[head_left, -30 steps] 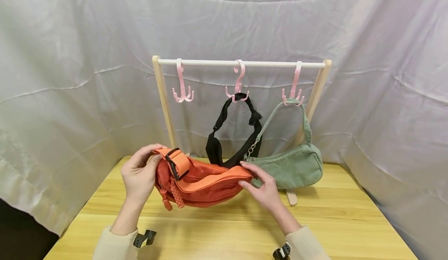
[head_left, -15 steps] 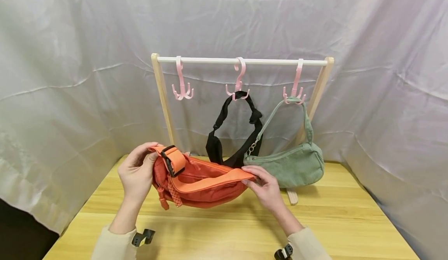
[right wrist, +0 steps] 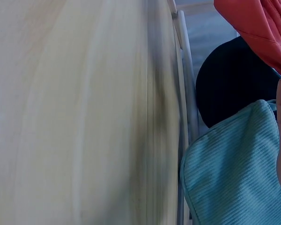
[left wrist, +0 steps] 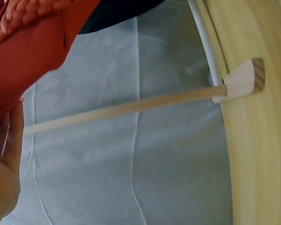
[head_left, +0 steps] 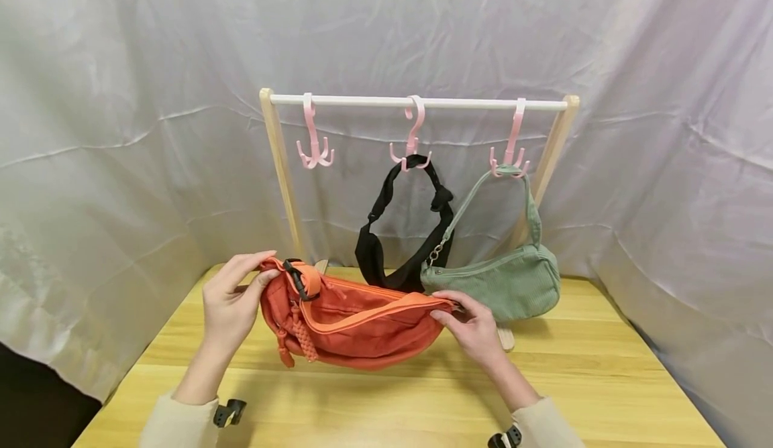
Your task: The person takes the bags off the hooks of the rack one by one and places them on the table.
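Held up above the table is an orange-red waist bag with an orange strap, a black buckle and braided zip pulls. My left hand pinches its left end between thumb and fingers. The right end is pinched by my right hand, which is close in front of a green corduroy shoulder bag. That bag hangs by its strap from the right pink hook. A black bag hangs from the middle pink hook, its lower part partly hidden by the waist bag.
A rack with a white bar and wooden legs stands on the wooden table. The left pink hook carries no bag. Grey cloth surrounds the table on the back and sides.
The right hand has moved right and slightly down, drawing the waist bag wider. The left hand has shifted a little left. The bag's front has tilted more into view.
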Demonstrator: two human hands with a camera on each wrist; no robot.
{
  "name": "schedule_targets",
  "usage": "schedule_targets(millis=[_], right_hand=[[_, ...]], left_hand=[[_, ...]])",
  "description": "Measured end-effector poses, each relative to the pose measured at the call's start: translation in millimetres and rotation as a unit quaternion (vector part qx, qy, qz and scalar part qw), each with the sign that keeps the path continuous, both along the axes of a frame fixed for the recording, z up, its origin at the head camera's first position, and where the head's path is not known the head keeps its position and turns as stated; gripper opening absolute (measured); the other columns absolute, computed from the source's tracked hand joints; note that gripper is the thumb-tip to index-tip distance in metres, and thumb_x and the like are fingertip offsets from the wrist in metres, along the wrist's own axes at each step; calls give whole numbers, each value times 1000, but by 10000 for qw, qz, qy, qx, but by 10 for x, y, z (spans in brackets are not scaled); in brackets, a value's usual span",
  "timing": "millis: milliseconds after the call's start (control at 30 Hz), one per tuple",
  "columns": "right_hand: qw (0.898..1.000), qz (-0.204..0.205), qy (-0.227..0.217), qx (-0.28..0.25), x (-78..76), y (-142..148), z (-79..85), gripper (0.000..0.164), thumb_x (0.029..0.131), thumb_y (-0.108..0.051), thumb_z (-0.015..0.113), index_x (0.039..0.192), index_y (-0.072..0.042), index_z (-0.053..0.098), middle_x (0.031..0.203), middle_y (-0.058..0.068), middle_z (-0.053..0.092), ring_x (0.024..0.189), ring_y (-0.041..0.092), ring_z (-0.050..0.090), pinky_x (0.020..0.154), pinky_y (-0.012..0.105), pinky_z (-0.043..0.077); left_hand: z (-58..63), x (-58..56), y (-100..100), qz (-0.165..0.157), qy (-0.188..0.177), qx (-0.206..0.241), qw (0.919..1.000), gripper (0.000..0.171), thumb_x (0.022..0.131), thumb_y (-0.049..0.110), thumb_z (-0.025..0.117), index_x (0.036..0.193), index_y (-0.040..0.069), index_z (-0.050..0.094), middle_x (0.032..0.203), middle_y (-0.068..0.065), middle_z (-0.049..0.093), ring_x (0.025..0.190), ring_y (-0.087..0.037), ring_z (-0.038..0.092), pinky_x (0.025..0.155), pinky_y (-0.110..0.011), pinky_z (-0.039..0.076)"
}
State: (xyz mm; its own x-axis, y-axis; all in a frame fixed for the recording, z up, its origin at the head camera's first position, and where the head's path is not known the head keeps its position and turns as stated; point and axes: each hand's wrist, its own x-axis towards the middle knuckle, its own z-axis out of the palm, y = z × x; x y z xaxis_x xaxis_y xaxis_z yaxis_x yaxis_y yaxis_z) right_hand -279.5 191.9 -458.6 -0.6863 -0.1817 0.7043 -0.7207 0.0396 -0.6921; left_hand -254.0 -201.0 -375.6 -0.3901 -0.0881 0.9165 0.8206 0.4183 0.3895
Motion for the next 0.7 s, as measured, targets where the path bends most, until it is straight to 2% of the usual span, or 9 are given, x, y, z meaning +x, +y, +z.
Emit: schedule_targets(millis=[133, 233, 400, 700], right_hand=[[9999, -67, 85, -7, 7, 22, 4, 35, 85, 18, 74, 119, 8, 69, 110, -1, 75, 90, 4, 70, 72, 18, 58], [9998, -193, -12, -3, 26, 26, 10, 38, 85, 20, 72, 120, 7, 68, 108, -2, 74, 88, 3, 70, 70, 18, 58], [9996, -294, 27, 35, 58, 0, 27, 40, 85, 21, 71, 123, 7, 66, 104, 7, 74, 86, 4, 69, 69, 19, 59], [9985, -444, 73, 319, 54, -98, 3, 39, 84, 21, 73, 119, 3, 68, 101, 20, 74, 83, 2, 68, 67, 18, 57]], left_hand=[[-35, -12, -56, 154, 9, -288, 9995, 39, 73, -24, 78, 108, -6, 78, 91, -19, 72, 95, -1, 68, 64, -7, 52], [-66, -15, -102, 250, -44, -431, 9988, 42, 72, -24, 79, 108, -4, 78, 90, -18, 72, 94, 1, 67, 65, -7, 52], [-134, 0, -181, 447, -209, -564, 9972, 43, 71, -23, 80, 107, -1, 79, 88, -15, 72, 92, 4, 65, 65, -6, 52], [-269, 24, -327, 534, -369, -701, 9954, 45, 69, -25, 80, 106, 0, 79, 90, -14, 73, 90, 3, 64, 66, -7, 52]])
